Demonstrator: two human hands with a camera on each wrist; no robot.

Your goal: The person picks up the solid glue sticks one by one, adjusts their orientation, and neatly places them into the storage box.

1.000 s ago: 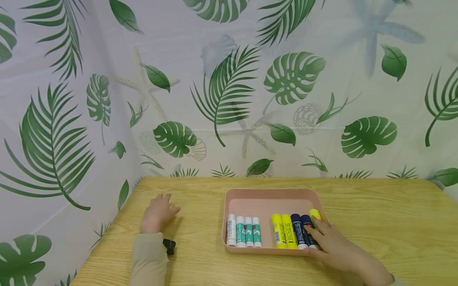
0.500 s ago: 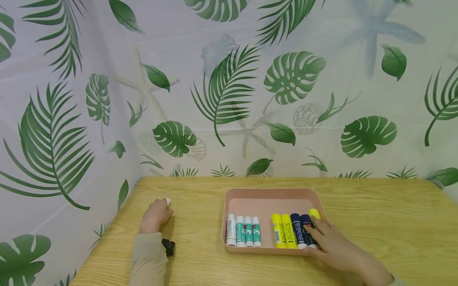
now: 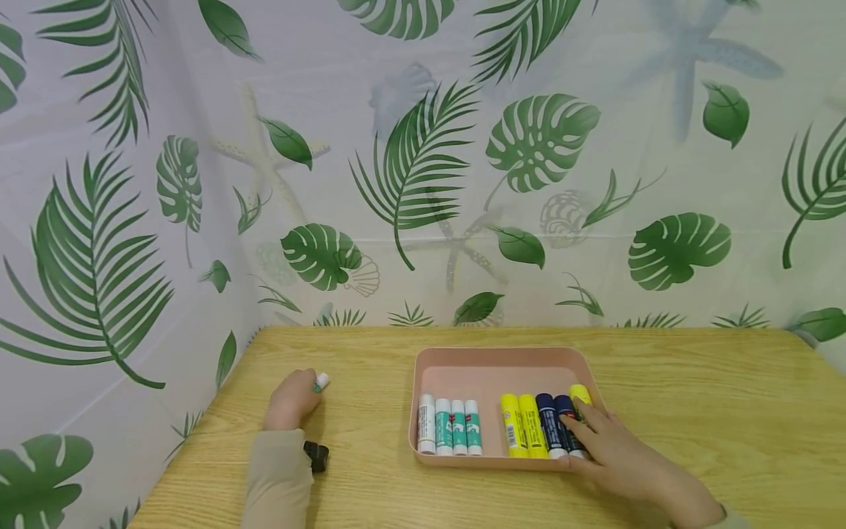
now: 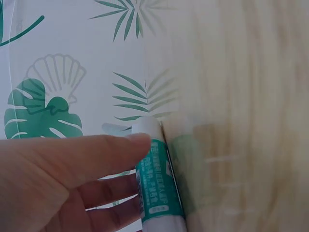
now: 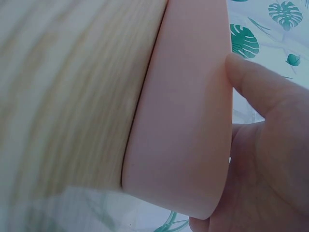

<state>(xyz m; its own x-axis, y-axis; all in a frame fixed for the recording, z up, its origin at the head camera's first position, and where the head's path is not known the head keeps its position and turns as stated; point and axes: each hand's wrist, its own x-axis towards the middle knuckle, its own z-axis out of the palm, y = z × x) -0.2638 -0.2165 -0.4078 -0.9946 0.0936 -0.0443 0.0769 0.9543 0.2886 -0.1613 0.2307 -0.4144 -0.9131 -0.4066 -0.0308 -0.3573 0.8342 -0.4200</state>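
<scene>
In the head view, my left hand [image 3: 293,400] is over the left side of the table, pinching a green and white glue stick [image 3: 322,382]. Its thumb lies across the white upper end of the stick in the left wrist view, where the fingers [image 4: 111,191] are behind it. My right hand [image 3: 617,455] rests over the front right corner of a pink tray [image 3: 489,462], fingers stretched over the glue sticks there. In the right wrist view its thumb touches the rim of the tray wall [image 5: 178,111].
At the tray's left stand a white glue stick [image 3: 427,425] and several green and white ones [image 3: 458,427]. Toward its right lie yellow glue sticks [image 3: 512,426] and navy ones [image 3: 550,426]. A black device [image 3: 317,455] sits at the left wrist. Leaf-patterned cloth [image 3: 410,176] backs the wooden table.
My left hand has closed from spread fingers to a pinch on the glue stick and has shifted slightly right with it. The right hand and the tray have stayed put.
</scene>
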